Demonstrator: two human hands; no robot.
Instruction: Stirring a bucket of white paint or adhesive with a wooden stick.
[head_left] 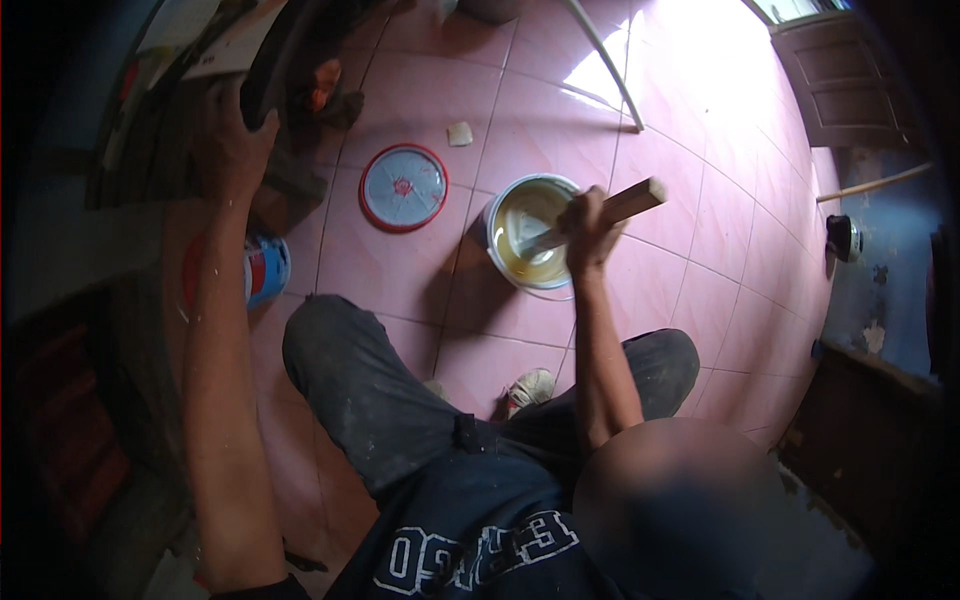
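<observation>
Holds a wooden stick (634,202) in the right hand (594,235), with fingers wrapped round the shaft and no gap visible. Dips the lower end into pale liquid (530,212) in a white bucket (489,225), upright on the pink tile floor (390,270), ahead of the knees and nearer the right one. Points the upper end out past the rim, to the right. Reaches well out with the left hand (238,140), with fingers bent at the edge of a dark, unidentified object (262,90). Cannot tell whether gripping it or merely resting there.

Risks, as judged:
- Could tip or drag the bucket by levering the slanted stick hard against the rim, with no hand bracing the wall.
- Could splash liquid onto floor, trousers (365,400), shoe (530,388) or the nearby red-edged lid (405,187) by sweeping too fast or raising the stick carelessly.
- Could let the stick twist or slip through a wet grip, given the long end above the hand.
- Could lose balance by leaning on the left hand, through any shift in that support.
- Might bump the red-and-blue bucket (268,270), partly hidden by the left forearm, by dropping that arm.
</observation>
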